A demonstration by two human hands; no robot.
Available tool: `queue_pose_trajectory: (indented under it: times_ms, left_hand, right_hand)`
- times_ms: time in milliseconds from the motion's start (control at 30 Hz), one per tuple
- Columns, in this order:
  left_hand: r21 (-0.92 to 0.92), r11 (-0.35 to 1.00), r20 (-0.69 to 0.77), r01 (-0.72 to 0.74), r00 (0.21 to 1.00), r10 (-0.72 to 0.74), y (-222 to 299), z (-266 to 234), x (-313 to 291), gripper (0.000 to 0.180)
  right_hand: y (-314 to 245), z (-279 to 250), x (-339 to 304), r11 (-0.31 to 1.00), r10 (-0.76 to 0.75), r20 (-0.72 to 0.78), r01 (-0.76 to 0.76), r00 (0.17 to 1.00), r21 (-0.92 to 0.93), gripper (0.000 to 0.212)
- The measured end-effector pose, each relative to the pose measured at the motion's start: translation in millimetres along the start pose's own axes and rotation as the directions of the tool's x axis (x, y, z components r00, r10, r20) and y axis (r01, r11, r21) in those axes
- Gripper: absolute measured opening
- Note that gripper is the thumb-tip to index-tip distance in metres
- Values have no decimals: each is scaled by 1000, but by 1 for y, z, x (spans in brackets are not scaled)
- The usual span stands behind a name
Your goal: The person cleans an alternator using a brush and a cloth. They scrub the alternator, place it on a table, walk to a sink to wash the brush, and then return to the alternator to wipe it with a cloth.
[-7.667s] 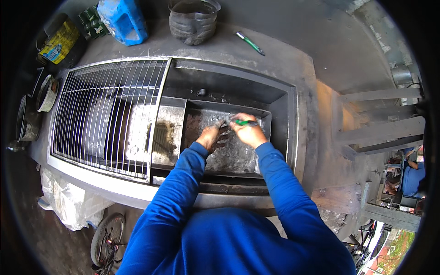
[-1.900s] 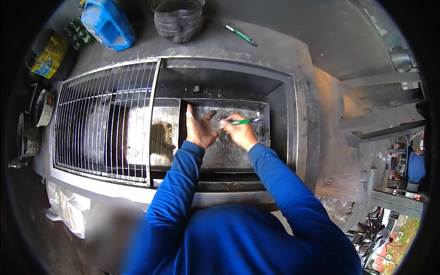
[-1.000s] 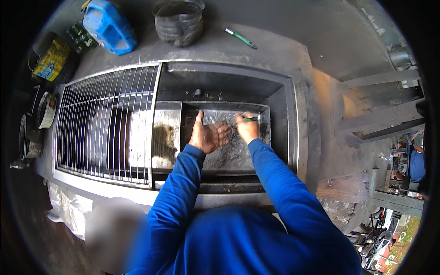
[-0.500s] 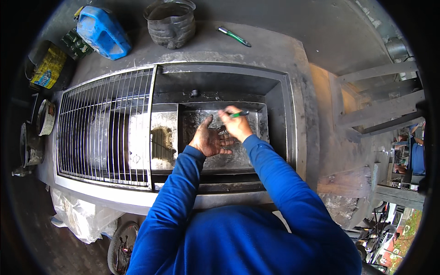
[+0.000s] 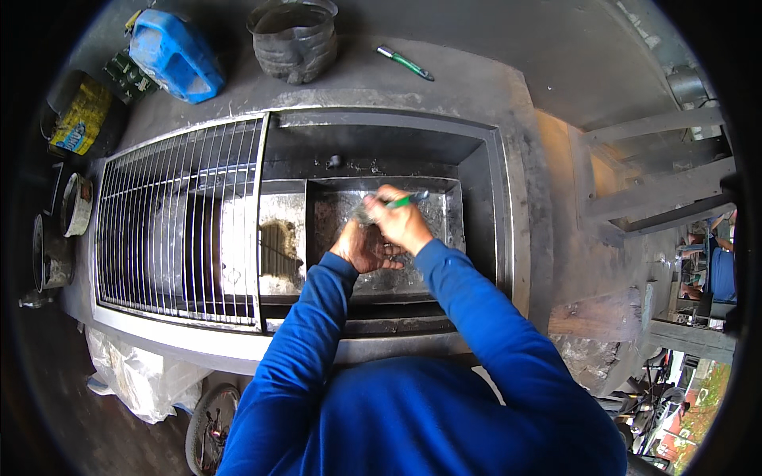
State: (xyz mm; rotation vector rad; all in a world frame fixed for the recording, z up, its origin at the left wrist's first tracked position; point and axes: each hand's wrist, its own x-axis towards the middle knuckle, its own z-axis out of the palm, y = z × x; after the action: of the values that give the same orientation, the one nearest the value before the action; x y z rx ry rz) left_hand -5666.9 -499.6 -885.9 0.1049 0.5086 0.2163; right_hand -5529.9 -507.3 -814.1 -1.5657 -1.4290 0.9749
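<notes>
Right hand: your right hand (image 5: 401, 222) has its fingers closed round a green-handled tool (image 5: 402, 201), its dark end toward the right of the frame.
Left hand: your left hand (image 5: 359, 249) looks loosely open, fingers stretched to the right; the right hand covers part of the palm, and nothing held shows there.
Green-handled tool: at the middle of the frame, above the tray; its near end is blurred by your left hand, so you cannot tell whether the two touch.
Slip: the tray bottom looks wet; if the handle is wet too, a loose hold could drop it.
Nick: should that hidden end be hard or sharp, a quick stroke so close could catch your left palm.
Tray: the metal tray (image 5: 456, 210) lies below both hands, sunk in the dark trough (image 5: 381, 127); its walls could knock your knuckles if you dip low.
Left of frame: a wire grate (image 5: 261, 190) covers that end; a wide left swing could hit it.
Top of frame: the surface (image 5: 349, 98) carries a spare green tool (image 5: 406, 63) and a cut plastic container (image 5: 294, 49).
</notes>
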Motion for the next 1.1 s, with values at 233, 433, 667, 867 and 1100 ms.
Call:
queue_pose_trajectory:
  times_ms: [233, 433, 667, 867, 1100]
  left_hand:
    - [90, 996, -93, -14, 995, 22, -1, 11, -2, 89]
    - [238, 971, -218, 5, 975, 49, 0, 6, -2, 103]
    - [940, 299, -339, 162, 531, 777, 3, -21, 9, 48]
    - [933, 218, -333, 287, 457, 825, 6, -6, -1, 50]
    - [939, 39, -171, 341, 367, 914, 3, 28, -16, 54]
  right_hand:
    - [18, -2, -1, 933, -350, 102, 357, 931, -50, 28]
    - [124, -11, -9, 935, 24, -517, -202, 856, -291, 33]
    - [108, 8, -13, 896, 356, -210, -268, 911, 355, 48]
    - [36, -7, 2, 950, 127, 205, -178, 971, 258, 45]
    - [33, -16, 5, 995, -76, 191, 62, 979, 76, 54]
